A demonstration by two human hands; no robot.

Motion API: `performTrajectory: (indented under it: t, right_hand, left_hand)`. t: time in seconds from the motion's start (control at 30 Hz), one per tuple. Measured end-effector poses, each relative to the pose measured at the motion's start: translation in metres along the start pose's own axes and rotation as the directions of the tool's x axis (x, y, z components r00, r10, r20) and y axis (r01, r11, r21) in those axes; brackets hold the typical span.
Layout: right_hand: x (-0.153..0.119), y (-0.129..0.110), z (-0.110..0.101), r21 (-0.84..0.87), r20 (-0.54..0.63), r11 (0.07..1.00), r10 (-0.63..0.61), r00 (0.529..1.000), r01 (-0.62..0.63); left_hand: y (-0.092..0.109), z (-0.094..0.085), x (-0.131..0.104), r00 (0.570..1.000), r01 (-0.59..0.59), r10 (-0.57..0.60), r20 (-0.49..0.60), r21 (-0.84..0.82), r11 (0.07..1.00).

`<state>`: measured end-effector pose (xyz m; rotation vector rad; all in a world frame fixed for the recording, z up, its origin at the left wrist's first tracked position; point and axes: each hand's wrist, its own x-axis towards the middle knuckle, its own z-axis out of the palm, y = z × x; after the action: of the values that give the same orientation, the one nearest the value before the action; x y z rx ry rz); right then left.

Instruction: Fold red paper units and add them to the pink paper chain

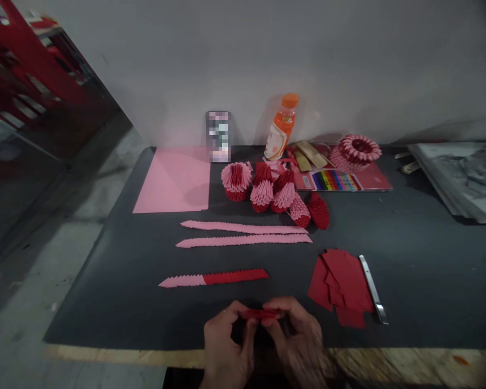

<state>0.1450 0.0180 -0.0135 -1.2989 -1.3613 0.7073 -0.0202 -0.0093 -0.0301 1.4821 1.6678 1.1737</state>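
Note:
A small folded piece of red paper is pinched between the thumbs and fingers of both hands, over the table's front edge. My left hand grips its left end and my right hand its right end; the fingertips hide part of it. Just beyond lies a strip of interlocked folded paper, pink on the left and red on the right. Two all-pink strips lie farther back. To the right of my hands is a loose pile of red paper rectangles, with a silver cutter knife along its right side.
Pink paper sheets lie at the back left, near a phone leaning on the wall. Several red-and-pink folded-paper pieces stand at the middle back, before an orange drink bottle. A round paper piece rests on a red packet.

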Motion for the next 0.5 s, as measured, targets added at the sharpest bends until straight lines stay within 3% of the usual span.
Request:
performTrajectory:
  t: [0.2,0.37,0.5]
  right_hand:
    - [0.01,-0.019,-0.009,-0.082,0.091,0.953,-0.284,0.955,0.291]
    - [0.017,-0.026,-0.012,-0.058,0.107,0.931,-0.352,0.93,0.36]
    - [0.017,-0.018,-0.005,0.018,0.038,0.932,-0.363,0.931,0.363]
  left_hand:
    - [-0.009,0.007,-0.003,0.995,-0.091,0.09,-0.042,-0.014,0.996]
    - [-0.017,0.011,-0.014,0.996,-0.091,0.087,-0.036,-0.124,0.988]
    - [-0.025,0.0,-0.021,0.994,-0.003,0.038,0.106,-0.313,0.95]
